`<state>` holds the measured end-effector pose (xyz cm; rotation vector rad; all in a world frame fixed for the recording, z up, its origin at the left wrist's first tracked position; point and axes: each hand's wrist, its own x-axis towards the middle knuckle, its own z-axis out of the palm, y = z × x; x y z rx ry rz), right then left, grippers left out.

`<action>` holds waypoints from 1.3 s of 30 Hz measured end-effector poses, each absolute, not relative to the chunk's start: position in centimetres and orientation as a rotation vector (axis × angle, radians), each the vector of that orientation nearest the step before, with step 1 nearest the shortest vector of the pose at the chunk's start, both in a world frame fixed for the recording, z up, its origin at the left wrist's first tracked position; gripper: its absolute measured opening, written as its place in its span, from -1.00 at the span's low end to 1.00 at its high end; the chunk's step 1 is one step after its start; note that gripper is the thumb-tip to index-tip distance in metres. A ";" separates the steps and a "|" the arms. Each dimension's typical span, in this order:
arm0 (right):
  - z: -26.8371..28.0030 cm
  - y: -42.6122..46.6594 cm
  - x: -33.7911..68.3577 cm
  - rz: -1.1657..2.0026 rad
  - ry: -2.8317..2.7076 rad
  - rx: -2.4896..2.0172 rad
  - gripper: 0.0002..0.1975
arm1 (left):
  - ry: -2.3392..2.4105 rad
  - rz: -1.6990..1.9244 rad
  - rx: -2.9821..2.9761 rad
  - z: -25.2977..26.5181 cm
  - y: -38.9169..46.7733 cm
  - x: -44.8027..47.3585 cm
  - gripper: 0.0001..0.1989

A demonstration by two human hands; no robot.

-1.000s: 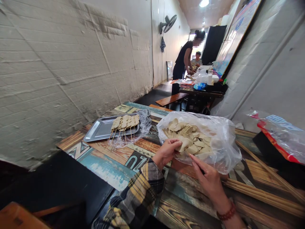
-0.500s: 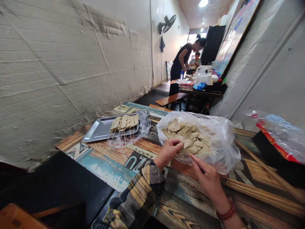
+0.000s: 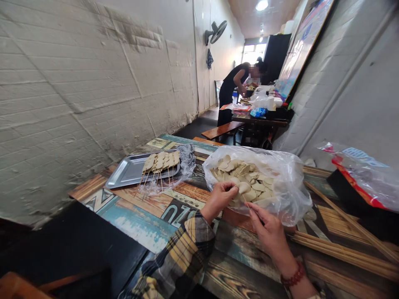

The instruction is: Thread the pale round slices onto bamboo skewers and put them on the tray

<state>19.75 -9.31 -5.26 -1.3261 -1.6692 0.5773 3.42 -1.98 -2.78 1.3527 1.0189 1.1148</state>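
Note:
My left hand (image 3: 220,198) pinches a thin, pale beige, rounded slice (image 3: 244,187) at its edge, over an open clear plastic bag (image 3: 291,178). Many similar slices (image 3: 242,169) are piled loosely inside that bag. Just right of it, my right hand (image 3: 270,229) is closed on a thin wooden skewer (image 3: 245,201), whose tip points up toward the slice. Whether the tip has entered the slice, I cannot make out. To the left, a metal tray (image 3: 124,171) bears skewered slices (image 3: 161,161) in a row, sticks hanging over its near edge.
Crumpled clear plastic (image 3: 186,160) lies beside the tray. Loose bamboo skewers (image 3: 339,251) lie at the right of the patterned table (image 3: 137,222), near a black box (image 3: 346,191) with a plastic package. Beyond, a person (image 3: 232,85) bends over another table, near a wooden bench (image 3: 222,130).
The view has shifted slightly. Both hands keep nearly the same pose, with slice and skewer still close together. The person at the back bends lower over the far table.

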 end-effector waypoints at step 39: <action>-6.0 -9.4 18.6 0.828 -1.594 -1.362 -0.63 | 0.951 1.318 0.922 -2.9 -2.2 4.7 -0.63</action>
